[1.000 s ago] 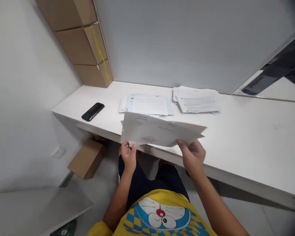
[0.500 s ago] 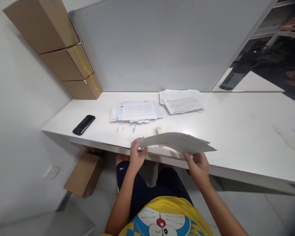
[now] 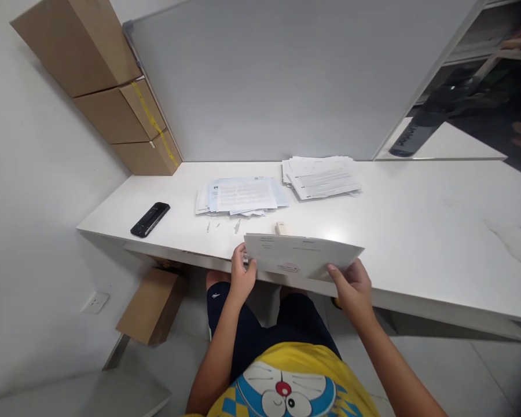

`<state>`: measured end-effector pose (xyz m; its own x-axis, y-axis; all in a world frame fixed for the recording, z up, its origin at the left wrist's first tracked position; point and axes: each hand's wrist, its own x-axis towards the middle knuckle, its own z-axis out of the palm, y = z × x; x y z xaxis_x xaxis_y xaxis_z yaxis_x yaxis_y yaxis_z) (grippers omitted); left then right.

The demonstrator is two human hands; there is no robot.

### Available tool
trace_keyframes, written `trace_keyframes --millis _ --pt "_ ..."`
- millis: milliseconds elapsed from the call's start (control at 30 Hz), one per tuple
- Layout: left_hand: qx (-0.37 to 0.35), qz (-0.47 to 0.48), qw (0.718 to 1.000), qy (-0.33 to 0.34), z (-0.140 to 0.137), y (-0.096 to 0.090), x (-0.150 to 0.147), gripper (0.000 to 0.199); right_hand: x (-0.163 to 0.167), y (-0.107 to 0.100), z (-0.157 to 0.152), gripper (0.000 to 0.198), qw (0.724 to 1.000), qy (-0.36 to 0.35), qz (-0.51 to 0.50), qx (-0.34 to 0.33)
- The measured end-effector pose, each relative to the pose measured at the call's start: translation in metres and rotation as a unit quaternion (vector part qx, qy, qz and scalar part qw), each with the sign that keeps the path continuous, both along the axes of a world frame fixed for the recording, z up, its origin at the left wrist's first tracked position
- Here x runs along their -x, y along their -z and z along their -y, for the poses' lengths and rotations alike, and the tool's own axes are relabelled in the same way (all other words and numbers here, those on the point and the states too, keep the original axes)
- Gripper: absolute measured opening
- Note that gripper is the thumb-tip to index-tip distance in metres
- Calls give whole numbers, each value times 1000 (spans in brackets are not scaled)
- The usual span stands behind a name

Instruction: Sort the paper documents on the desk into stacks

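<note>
My left hand (image 3: 243, 275) is at the left edge of a thin sheaf of paper sheets (image 3: 304, 255), with the thumb in front and the fingers behind. On the lower right corner, my right hand (image 3: 353, 286) grips the same sheets between thumb and fingers. They stand tilted over the desk's front edge, with printed lines and a round reddish stamp on the side facing me. Just behind them lies a small cream-coloured block (image 3: 282, 229), partly hidden. Two untidy piles lie farther back: a bluish-white paper pile (image 3: 246, 196) and a white paper pile (image 3: 325, 178).
A black phone (image 3: 150, 219) lies on the left of the white desk (image 3: 417, 243). Stacked cardboard boxes (image 3: 130, 116) stand at the back left beside a grey-white panel (image 3: 260, 81). A dark bottle (image 3: 410, 136) is beyond the panel, and another cardboard box (image 3: 150, 307) is below the desk.
The sheets were bowed and slanted to the right; now they are flatter and more upright, showing their printed face. Their right end has shifted slightly left. Both hands stay at the edges.
</note>
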<state>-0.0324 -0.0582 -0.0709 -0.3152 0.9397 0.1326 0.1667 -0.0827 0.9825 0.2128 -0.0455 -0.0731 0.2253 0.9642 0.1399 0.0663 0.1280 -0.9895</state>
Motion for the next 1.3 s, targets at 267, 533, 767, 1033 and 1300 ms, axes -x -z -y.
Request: trace_keyframes --millis 267,533,767,1033,1300 --pt "32 42 998 -47 34 8 -14 59 -33 1 2 49 979 -113 67 158" --pt "80 -15 997 18 36 3 -20 53 -64 -28 -2 50 944 -147 55 291" --pt "65 19 998 7 35 1 -25 52 -54 -33 8 53 957 -116 11 267" --pt "49 48 998 5 36 -2 -29 44 -60 -39 6 54 956 -132 3 263" --pt "56 13 998 1 20 -4 -22 47 -47 -32 -20 60 957 -90 182 209"
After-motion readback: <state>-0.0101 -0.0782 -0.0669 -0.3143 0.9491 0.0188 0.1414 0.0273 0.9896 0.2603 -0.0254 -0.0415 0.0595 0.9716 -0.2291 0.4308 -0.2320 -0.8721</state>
